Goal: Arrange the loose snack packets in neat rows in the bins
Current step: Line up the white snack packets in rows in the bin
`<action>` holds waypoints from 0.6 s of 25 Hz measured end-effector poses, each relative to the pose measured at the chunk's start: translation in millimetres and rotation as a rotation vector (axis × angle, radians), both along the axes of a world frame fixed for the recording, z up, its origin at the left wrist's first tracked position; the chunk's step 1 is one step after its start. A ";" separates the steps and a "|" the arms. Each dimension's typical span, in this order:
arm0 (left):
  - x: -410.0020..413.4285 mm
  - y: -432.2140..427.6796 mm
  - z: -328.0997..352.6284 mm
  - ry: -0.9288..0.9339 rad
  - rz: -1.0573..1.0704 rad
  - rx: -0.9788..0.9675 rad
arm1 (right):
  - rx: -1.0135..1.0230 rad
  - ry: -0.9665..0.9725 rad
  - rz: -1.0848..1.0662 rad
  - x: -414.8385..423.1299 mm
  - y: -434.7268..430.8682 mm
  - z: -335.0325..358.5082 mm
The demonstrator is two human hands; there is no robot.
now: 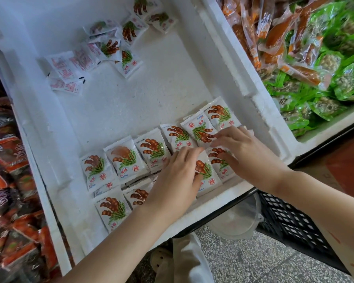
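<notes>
A white foam bin (172, 82) holds small white snack packets printed with brown pods and green leaves. Along its near edge several packets lie in two rows (129, 158). My left hand (176, 178) rests flat on a packet (207, 174) in the near row, fingers straight. My right hand (237, 148) lies beside it, its spread fingertips touching the packets at the rows' right end (200, 131). Several loose packets (114, 43) lie scattered at the bin's far left, some face down.
Left of the white bin is a bin of red and dark packets (8, 180). To the right, orange packets (274, 33) and green packets (335, 82) fill another foam bin. A black crate (290, 219) stands on the speckled floor below.
</notes>
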State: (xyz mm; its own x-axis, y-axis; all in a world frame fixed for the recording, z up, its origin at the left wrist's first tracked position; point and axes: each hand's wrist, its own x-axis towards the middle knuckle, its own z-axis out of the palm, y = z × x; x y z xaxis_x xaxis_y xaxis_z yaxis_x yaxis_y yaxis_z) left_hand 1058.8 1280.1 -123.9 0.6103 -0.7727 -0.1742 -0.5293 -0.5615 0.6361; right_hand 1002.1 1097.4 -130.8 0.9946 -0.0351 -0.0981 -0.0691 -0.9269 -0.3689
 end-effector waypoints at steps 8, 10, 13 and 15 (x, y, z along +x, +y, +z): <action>85.1 26.2 16.0 -0.218 0.196 -0.042 | -0.029 -0.168 -0.029 96.3 -1.4 0.3; 127.2 34.4 11.1 -0.292 0.287 0.013 | -0.044 -0.171 -0.038 143.1 0.4 -3.5; 186.8 43.3 0.4 -0.390 0.355 0.133 | -0.075 -0.188 -0.067 208.3 3.7 -5.7; 223.4 41.7 -5.0 -0.456 0.369 0.185 | -0.123 -0.197 -0.083 246.9 1.6 -8.5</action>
State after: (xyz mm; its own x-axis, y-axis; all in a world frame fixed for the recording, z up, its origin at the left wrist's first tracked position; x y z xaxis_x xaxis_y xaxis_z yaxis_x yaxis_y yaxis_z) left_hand 1282.2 1321.8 -129.0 0.8764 -0.4782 0.0567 -0.4750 -0.8390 0.2656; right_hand 1249.0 1099.0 -139.3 0.9873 -0.1172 0.1076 -0.0848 -0.9599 -0.2670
